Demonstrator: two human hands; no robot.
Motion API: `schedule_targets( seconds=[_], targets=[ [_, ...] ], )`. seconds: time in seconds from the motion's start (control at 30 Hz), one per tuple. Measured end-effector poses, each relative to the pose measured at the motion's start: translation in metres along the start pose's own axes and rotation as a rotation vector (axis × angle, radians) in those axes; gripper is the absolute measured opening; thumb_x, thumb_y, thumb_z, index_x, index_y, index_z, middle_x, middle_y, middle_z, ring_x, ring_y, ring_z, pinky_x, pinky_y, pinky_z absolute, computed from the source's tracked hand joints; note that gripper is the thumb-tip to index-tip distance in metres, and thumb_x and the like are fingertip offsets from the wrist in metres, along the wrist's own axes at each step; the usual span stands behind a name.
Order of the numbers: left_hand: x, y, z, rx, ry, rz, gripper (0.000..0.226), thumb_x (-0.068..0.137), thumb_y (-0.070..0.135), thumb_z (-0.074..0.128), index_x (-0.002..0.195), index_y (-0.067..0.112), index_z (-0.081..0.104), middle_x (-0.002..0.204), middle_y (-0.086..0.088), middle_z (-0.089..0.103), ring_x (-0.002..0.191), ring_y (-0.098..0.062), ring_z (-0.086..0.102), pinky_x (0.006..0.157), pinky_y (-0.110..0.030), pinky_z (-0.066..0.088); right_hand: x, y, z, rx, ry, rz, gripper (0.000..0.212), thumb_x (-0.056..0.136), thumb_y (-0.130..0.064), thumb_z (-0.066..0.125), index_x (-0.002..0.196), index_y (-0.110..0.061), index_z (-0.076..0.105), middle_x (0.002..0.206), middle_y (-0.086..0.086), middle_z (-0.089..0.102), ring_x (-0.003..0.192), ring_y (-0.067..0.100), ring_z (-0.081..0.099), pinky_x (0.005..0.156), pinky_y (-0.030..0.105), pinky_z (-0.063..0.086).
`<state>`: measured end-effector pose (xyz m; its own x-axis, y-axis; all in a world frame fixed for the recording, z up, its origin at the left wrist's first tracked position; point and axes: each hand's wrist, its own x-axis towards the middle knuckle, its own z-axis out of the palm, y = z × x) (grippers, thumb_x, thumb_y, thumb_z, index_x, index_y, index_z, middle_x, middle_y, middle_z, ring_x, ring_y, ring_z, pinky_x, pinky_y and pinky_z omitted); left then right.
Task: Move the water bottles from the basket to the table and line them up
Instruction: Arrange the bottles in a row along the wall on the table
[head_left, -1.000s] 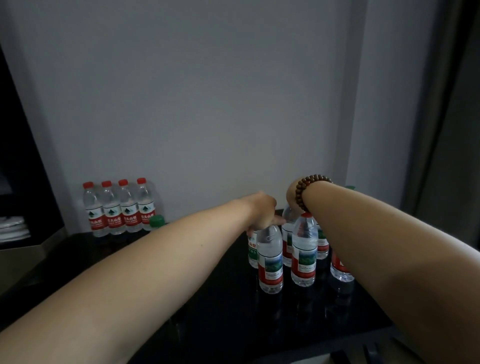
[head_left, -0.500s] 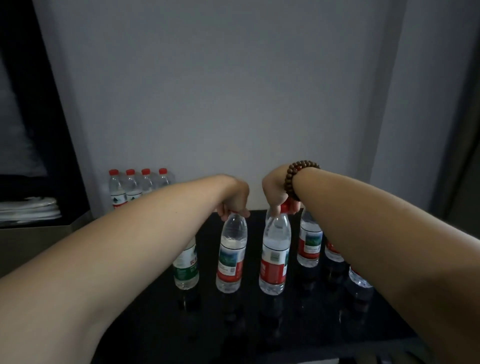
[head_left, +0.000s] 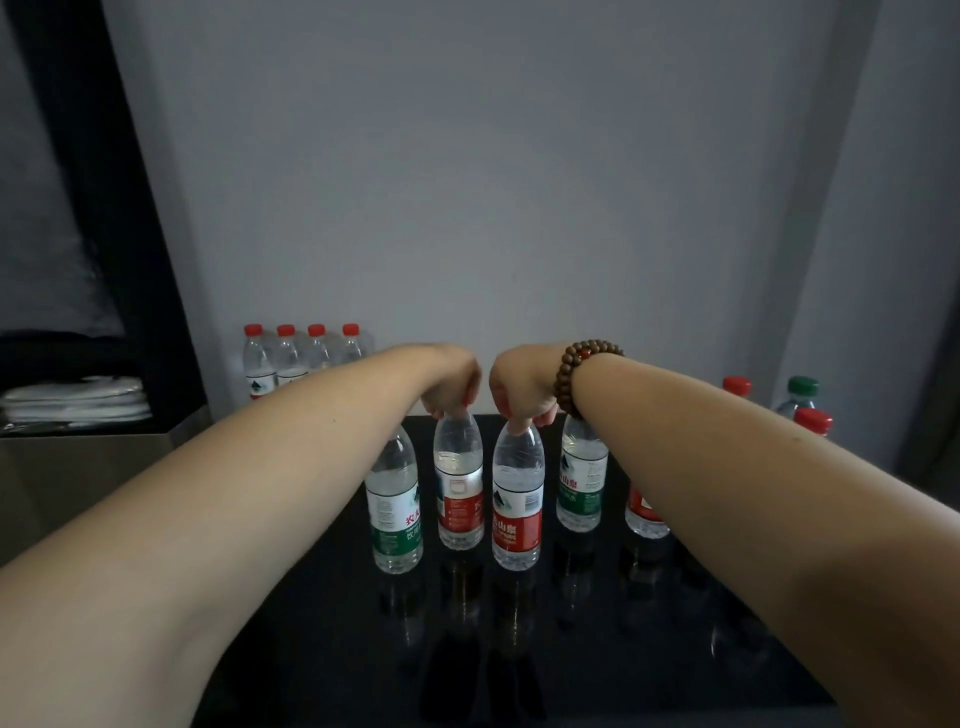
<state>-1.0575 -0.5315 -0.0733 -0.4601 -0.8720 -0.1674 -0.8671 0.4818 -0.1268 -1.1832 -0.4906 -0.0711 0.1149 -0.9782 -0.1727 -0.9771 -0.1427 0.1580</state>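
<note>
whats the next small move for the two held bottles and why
Probably the left hand should draw its clear plastic red-labelled bottle slightly nearer: its base stands farther back than the green-labelled plastic bottle beside it and the red-labelled one the right hand grips.

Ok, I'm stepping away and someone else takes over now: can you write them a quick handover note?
Left hand: grips the top of the left red-label bottle.
Right hand: grips the top of the right red-label bottle.
Both seem to stand on the black table, between the left green-label bottle and the right green-label bottle; a fifth bottle is half hidden by the right forearm.
Done: five in a rough row.
Left: even the row; the green-capped bottle at far right may belong too; basket not in view.
</note>
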Motion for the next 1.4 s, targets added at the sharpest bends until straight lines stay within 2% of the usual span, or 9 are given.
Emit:
schedule_targets(
  seconds=[0.1, 0.2, 0.3, 0.43, 0.57, 0.73, 1.0, 1.17, 1.4],
  targets=[
    [0.0, -0.001, 0.001, 0.042, 0.059, 0.046, 0.026, 0.09, 0.011, 0.071, 0.115, 0.017, 0.067, 0.106, 0.001, 0.072, 0.098, -0.021, 0.069, 0.074, -0.025, 0.051, 0.001, 0.003, 0.0, -0.034, -0.013, -0.031, 0.029, 0.091, -0.022, 0.075, 0.116, -0.008, 0.073, 0.109, 0.006, 0.075, 0.093, 0.016, 0.074, 0.073, 0.02, 0.055],
    [0.002, -0.002, 0.002, 0.038, 0.086, 0.056, 0.031, 0.085, 0.008, 0.075, 0.112, 0.021, 0.069, 0.108, 0.003, 0.067, 0.101, -0.02, 0.065, 0.076, -0.026, 0.052, 0.005, 0.011, 0.003, 0.036, 0.018, -0.044, 0.033, 0.084, -0.013, 0.08, 0.117, -0.012, 0.072, 0.106, 0.005, 0.075, 0.089, 0.018, 0.074, 0.083, 0.03, 0.061],
    [0.003, -0.003, 0.002, -0.027, 0.09, 0.042, 0.039, 0.082, 0.025, 0.084, 0.117, 0.021, 0.068, 0.114, 0.002, 0.068, 0.102, -0.019, 0.063, 0.081, -0.027, 0.052, 0.008, 0.015, 0.004, 0.099, 0.04, -0.053, 0.033, 0.08, -0.01, 0.083, 0.111, -0.014, 0.074, 0.105, 0.002, 0.074, 0.095, 0.019, 0.072, 0.091, 0.036, 0.06],
    [0.008, 0.0, 0.008, -0.024, 0.139, -0.044, 0.073, 0.081, 0.051, 0.081, 0.141, 0.018, 0.055, 0.133, -0.002, 0.064, 0.12, -0.025, 0.06, 0.095, -0.033, 0.05, 0.008, 0.014, 0.007, 0.131, 0.031, 0.002, 0.04, 0.082, -0.022, 0.084, 0.116, -0.009, 0.07, 0.108, 0.006, 0.073, 0.097, 0.022, 0.072, 0.092, 0.038, 0.059],
    [0.016, 0.003, 0.01, 0.053, 0.003, -0.098, 0.052, 0.092, 0.056, 0.066, 0.123, 0.014, 0.071, 0.108, 0.002, 0.078, 0.102, -0.014, 0.072, 0.072, -0.023, 0.05, 0.008, 0.01, 0.015, 0.21, -0.001, 0.115, 0.054, 0.087, -0.038, 0.079, 0.119, 0.001, 0.062, 0.112, 0.015, 0.072, 0.081, 0.024, 0.077, 0.074, 0.035, 0.065],
    [0.025, -0.006, 0.012, 0.124, 0.033, -0.056, 0.043, 0.083, 0.043, 0.081, 0.116, 0.017, 0.073, 0.104, 0.0, 0.077, 0.095, -0.019, 0.072, 0.086, -0.033, 0.059, 0.018, 0.007, 0.019, 0.417, 0.007, 0.11, 0.051, 0.089, -0.018, 0.079, 0.127, 0.007, 0.058, 0.12, 0.024, 0.066, 0.077, 0.031, 0.077, 0.07, 0.041, 0.066],
    [0.035, -0.008, 0.022, 0.011, -0.047, -0.103, 0.059, 0.069, 0.041, 0.093, 0.113, 0.009, 0.072, 0.089, -0.005, 0.079, 0.068, -0.018, 0.078, 0.074, -0.037, 0.065, 0.032, 0.003, 0.025, 0.362, -0.031, 0.107, 0.064, 0.08, -0.017, 0.087, 0.131, 0.005, 0.054, 0.124, 0.022, 0.065, 0.085, 0.032, 0.076, 0.076, 0.041, 0.065],
    [0.044, -0.013, 0.019, 0.016, -0.036, -0.079, 0.062, 0.069, 0.037, 0.094, 0.118, 0.007, 0.071, 0.089, -0.004, 0.079, 0.069, -0.016, 0.077, 0.071, -0.032, 0.065, 0.039, 0.001, 0.026, 0.383, 0.055, 0.074, 0.058, 0.078, -0.021, 0.089, 0.123, 0.0, 0.059, 0.11, 0.016, 0.07, 0.081, 0.025, 0.077, 0.074, 0.039, 0.065],
    [0.059, -0.048, 0.024, 0.03, 0.032, -0.105, 0.055, 0.071, 0.044, 0.091, 0.112, 0.013, 0.071, 0.087, -0.001, 0.076, 0.077, -0.017, 0.073, 0.07, -0.032, 0.061, 0.068, -0.01, 0.025, 0.355, 0.135, 0.035, 0.058, 0.083, -0.023, 0.084, 0.131, -0.004, 0.057, 0.115, 0.014, 0.067, 0.089, 0.024, 0.072, 0.078, 0.038, 0.065]
  ],
)
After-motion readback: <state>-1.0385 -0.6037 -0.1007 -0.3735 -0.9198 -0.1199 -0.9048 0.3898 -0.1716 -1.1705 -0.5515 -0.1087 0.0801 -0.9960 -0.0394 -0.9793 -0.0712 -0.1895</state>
